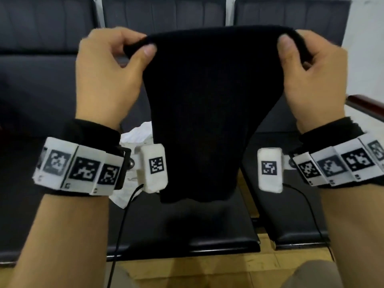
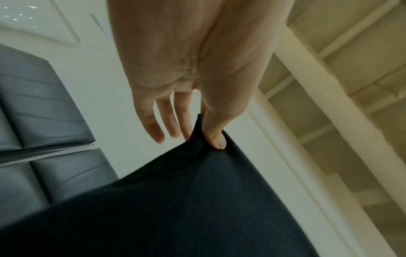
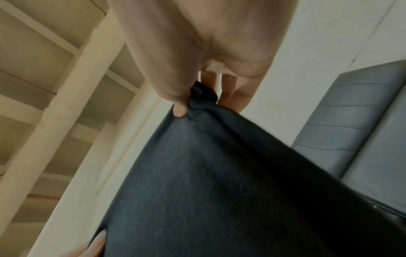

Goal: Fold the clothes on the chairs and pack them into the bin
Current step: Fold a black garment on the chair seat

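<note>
A black garment [image 1: 207,113] hangs in the air in front of me, stretched between both hands above the black chair seats [image 1: 187,229]. My left hand [image 1: 133,48] pinches its top left corner between thumb and fingers. My right hand [image 1: 295,46] pinches the top right corner the same way. The left wrist view has the thumb [image 2: 216,137] pressed on the black garment [image 2: 175,208]. Seen from the right wrist, that thumb [image 3: 180,107] clamps a bunched corner of the black garment [image 3: 208,173]. A crumpled white garment [image 1: 135,138] lies on the seat behind the black one, partly hidden.
A row of black padded chairs with backrests [image 1: 162,13] fills the view. A dark red armrest [image 1: 365,104] sticks out at the right. Yellowish floor [image 1: 207,271] shows below the seat edge. No bin is visible.
</note>
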`<state>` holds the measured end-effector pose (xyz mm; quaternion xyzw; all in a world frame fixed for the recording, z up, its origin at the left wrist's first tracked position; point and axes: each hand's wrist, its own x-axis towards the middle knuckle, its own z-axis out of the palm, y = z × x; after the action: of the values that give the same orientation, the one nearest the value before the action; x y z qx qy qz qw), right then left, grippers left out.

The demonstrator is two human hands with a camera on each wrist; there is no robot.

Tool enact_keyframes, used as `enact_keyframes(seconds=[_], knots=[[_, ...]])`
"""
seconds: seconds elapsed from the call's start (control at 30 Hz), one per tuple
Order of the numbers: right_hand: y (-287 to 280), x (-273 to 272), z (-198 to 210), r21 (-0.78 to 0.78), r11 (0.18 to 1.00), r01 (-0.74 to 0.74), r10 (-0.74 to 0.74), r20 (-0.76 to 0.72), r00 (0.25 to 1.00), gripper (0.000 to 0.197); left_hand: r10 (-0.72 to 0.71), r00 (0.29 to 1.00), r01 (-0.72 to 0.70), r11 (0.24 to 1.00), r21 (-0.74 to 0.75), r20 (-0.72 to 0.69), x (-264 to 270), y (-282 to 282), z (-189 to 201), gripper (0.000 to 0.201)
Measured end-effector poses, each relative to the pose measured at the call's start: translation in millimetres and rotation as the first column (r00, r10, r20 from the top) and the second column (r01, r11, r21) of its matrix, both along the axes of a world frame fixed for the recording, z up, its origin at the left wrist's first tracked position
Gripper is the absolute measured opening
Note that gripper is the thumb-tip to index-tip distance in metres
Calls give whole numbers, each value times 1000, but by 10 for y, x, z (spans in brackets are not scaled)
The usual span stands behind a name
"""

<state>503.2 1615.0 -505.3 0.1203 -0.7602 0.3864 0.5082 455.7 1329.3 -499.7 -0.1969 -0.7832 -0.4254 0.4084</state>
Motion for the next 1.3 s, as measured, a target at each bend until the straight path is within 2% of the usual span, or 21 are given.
enact_keyframes(seconds=[0.1, 0.17, 0.27, 0.33, 0.4, 0.43, 0.5, 0.6, 0.67, 0.73, 0.77, 0.87, 1.0, 1.07, 1.2, 1.3], knots=[[-10, 44, 39, 1, 1000, -28, 28, -15, 1000, 17, -123, 992, 123, 992, 39, -4, 10, 16, 59, 9], [-13, 52, -46, 12, 999, -39, 39, 26, 999, 23, -183, 978, 176, 982, 71, 98, -8, 25, -57, 3], [51, 118, -298, 75, 996, -58, 45, 159, 986, 23, -253, 928, 243, 967, 69, 273, 75, -49, -307, 6], [138, 238, -465, 107, 979, -176, 132, 335, 933, 25, -381, 810, 385, 919, 87, 445, 237, -165, -460, 5], [214, 378, -588, 137, 912, -387, 250, 561, 789, 23, -442, 638, 528, 847, 60, 630, 365, -318, -612, 10], [243, 437, -638, 151, 872, -465, 267, 651, 711, 21, -437, 546, 584, 810, 49, 715, 397, -387, -684, 13], [302, 515, -755, 154, 832, -532, 250, 753, 609, 19, -369, 388, 659, 752, 26, 845, 435, -463, -813, 14], [339, 569, -962, 109, 813, -572, 238, 834, 497, 17, -251, 256, 709, 706, -5, 933, 458, -477, -1017, 9], [339, 561, -1107, 71, 801, -594, 238, 873, 425, 16, -197, 203, 725, 689, -12, 959, 452, -451, -1143, 10], [310, 512, -1236, 62, 803, -592, 209, 902, 378, 15, -132, 187, 720, 693, -44, 973, 384, -436, -1283, 12], [285, 476, -1296, 66, 810, -583, 184, 915, 358, 16, -85, 201, 709, 700, -85, 976, 330, -430, -1365, 13], [237, 326, -1492, 118, 818, -563, 84, 943, 321, 18, 46, 278, 661, 716, -226, 959, 145, -395, -1616, 10], [239, 59, -1755, 206, 835, -510, -53, 953, 298, 18, 98, 376, 569, 761, -313, 921, -85, -275, -1824, 12], [264, -78, -1866, 236, 840, -488, -113, 957, 269, 20, 107, 399, 532, 782, -324, 911, -183, -193, -1914, 14], [321, -264, -2051, 234, 859, -455, -159, 967, 198, 20, 73, 313, 454, 864, -217, 947, -326, -39, -2132, 20], [313, -358, -2169, 248, 871, -424, -185, 965, 185, 15, 100, 244, 441, 874, -203, 964, -367, 87, -2220, 18]])
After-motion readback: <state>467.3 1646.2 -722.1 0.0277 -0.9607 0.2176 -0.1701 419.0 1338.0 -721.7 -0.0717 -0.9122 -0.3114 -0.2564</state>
